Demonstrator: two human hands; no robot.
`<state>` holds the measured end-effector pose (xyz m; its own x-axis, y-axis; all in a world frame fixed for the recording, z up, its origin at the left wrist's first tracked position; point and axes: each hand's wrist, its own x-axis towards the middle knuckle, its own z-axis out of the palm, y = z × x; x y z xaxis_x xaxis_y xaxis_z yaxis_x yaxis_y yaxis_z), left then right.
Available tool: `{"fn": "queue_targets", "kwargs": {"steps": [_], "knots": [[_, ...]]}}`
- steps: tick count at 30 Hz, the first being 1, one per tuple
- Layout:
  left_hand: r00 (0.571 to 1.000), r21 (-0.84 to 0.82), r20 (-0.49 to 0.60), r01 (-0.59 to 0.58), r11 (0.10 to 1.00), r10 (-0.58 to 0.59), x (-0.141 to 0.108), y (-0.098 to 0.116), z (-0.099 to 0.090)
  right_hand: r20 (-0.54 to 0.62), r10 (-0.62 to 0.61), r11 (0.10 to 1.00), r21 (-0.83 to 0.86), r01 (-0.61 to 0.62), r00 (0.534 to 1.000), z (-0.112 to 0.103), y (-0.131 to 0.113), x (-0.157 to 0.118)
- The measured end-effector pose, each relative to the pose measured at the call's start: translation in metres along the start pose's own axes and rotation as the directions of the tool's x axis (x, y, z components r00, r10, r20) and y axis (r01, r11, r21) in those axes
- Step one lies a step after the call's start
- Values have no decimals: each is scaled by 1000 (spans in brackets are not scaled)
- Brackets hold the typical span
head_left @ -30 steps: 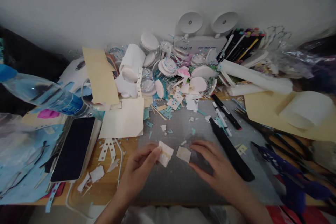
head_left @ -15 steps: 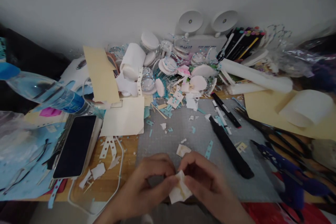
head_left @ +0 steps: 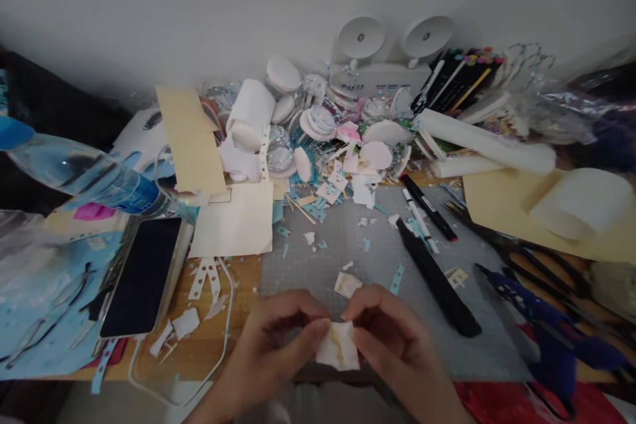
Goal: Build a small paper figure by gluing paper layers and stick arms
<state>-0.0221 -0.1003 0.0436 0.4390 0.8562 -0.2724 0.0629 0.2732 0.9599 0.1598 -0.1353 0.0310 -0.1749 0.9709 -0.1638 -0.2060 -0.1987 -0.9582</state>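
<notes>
Square (head_left: pixel 338 349) now pinched between both hands, low above the near edge of the mat (head_left: pixel 308 268); a second ago, up over the mat in the left alone. Also turned: corner up half a second back, now nearly straight to the body. Left hand (head_left: pixel 271 344) gripping the upper left side, thumb on top. Right hand (head_left: pixel 407 341) pinching the right side likewise, no longer spread around the second square (head_left: pixel 348 285), left lying just beyond. By the look of it, a change from sorting two pieces to working one. Streaked face toward the camera, tan streak (head_left: pixel 340 341) running away from the body, roughly down the middle. With thumbs over both sides, no long axis safely readable.
</notes>
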Motion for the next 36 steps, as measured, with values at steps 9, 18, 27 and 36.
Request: {"fn": "queue_targets", "kwargs": {"steps": [9,18,27,36], "knots": [[998,-77,6,69,995,-69,3,4,3,-56,-221,970,-111,214,974,4,-8,8],[999,-53,-46,-20,998,17,-2,-9,5,47,17,994,108,-22,999,-3,1,2],[950,215,-116,-260,941,289,-2,1,5,-35,60,996,60,-58,998,0,-1,4],[905,192,-86,-395,899,416,-1,-2,6,-83,-105,970,-230,83,991,6,-8,4]]}}
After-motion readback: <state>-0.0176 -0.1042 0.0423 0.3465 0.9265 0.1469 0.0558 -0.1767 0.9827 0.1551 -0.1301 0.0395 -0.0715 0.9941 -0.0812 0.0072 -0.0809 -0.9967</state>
